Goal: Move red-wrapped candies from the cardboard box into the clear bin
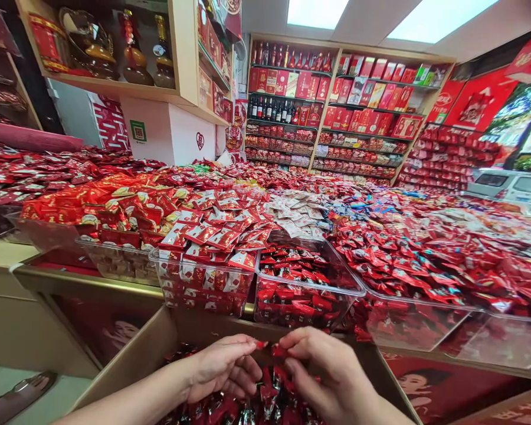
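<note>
Over an open cardboard box (135, 357), both my hands are close together at chest height. Between thumb and forefinger, my left hand (223, 365) pinches a small red wrapped candy (261, 345), its other fingers loosely curled. A second bit of red wrapper (278, 350) is pinched in my right hand (330, 369), a short gap from the first. Whether the two bits belong to one candy, I cannot tell. Below the hands, many dark red wrapped candies (269, 386) lie in the box; my hands and forearms hide part of them.
Just beyond the box stands a clear plastic bin (310, 285) of red candies, beside another clear bin (206, 267) of red-and-white packets. More heaped bins (420, 319) extend right. Shelves (331, 88) of bottles and boxes line the back; a cabinet (115, 91) overhangs the left.
</note>
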Demonstrator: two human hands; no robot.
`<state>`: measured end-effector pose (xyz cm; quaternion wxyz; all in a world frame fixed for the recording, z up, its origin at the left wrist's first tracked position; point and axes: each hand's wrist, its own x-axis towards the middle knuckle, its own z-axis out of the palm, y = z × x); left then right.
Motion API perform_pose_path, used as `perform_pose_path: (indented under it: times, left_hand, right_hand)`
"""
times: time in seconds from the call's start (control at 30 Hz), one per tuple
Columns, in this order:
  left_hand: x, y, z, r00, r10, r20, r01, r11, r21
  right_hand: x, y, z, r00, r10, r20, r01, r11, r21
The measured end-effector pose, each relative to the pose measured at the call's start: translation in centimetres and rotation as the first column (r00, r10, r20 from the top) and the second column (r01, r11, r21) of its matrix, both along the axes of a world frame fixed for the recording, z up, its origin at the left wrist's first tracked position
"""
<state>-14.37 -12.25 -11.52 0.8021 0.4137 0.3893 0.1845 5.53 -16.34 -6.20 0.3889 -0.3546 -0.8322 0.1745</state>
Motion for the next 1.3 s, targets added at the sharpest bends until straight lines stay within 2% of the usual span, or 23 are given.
perform_pose_path:
  times: [0.07,0.13,0.23,0.33,0.4,0.5,0.6,0.8,0.9,1.03,1.17,1.23,1.27,1.3]
  left_hand:
    - [-0.1,0.1,-0.4,0.999,-0.006,-0.039,0.006,1.000,0.002]
    - [-0.2,0.1,-0.8,0.998,-0.025,-0.064,0.025,1.000,-0.005]
    - [-0.2,0.0,-1.4,0.995,-0.066,-0.077,0.067,0.998,0.002]
    - [-0.3,-0.1,-1.9,0.989,-0.117,-0.090,0.119,0.993,0.011]
    - [-0.4,0.0,-2.2,0.984,-0.143,-0.101,0.145,0.989,0.007]
    - [-0.6,0.0,-2.6,0.978,-0.167,-0.128,0.169,0.986,0.003]
    - [-0.6,0.1,-2.7,0.968,-0.191,-0.162,0.194,0.981,0.004]
    - [-0.7,0.1,-2.6,0.967,-0.218,-0.129,0.219,0.976,-0.004]
    - [-0.8,0.2,-2.7,0.966,-0.217,-0.142,0.217,0.976,-0.015]
    - [-0.6,0.1,-2.8,0.958,-0.214,-0.191,0.216,0.976,-0.009]
    - [-0.3,0.0,-3.0,0.940,-0.203,-0.273,0.214,0.977,0.011]
    - [-0.4,-0.1,-3.2,0.898,-0.204,-0.390,0.261,0.960,0.099]
    - [-0.6,-0.1,-3.3,0.859,-0.200,-0.471,0.317,0.931,0.182]
    - [-0.9,-0.1,-3.5,0.808,-0.189,-0.558,0.396,0.875,0.277]
  right_hand:
    - [0.7,0.6,2.9,0.986,-0.113,-0.126,0.120,0.991,0.052]
    - [1.3,2.1,5.5,0.961,-0.215,-0.173,0.234,0.968,0.092]
    - [1.6,5.8,7.3,0.963,-0.268,-0.039,0.270,0.960,0.076]
    - [0.9,9.7,7.1,0.962,-0.172,0.214,0.202,0.971,-0.128]
    - [0.2,11.7,6.7,0.937,-0.106,0.332,0.180,0.963,-0.199]
    - [-0.9,13.5,6.3,0.892,-0.122,0.434,0.191,0.975,-0.118]
    - [-1.5,14.2,5.9,0.852,-0.127,0.509,0.188,0.980,-0.071]
    - [-1.7,14.3,4.7,0.829,0.011,0.559,0.083,0.986,-0.142]
    - [-1.9,14.5,4.6,0.807,-0.023,0.590,0.125,0.983,-0.132]
    - [-2.2,14.8,4.7,0.793,-0.096,0.602,0.153,0.987,-0.044]
    - [-2.2,14.9,4.6,0.796,-0.101,0.597,0.147,0.989,-0.027]
    - [-2.0,14.8,4.5,0.807,-0.107,0.581,0.143,0.990,-0.016]
    - [-1.9,14.8,4.5,0.817,-0.114,0.565,0.141,0.990,-0.004]
    - [-1.9,14.7,4.6,0.830,-0.121,0.545,0.137,0.991,0.012]
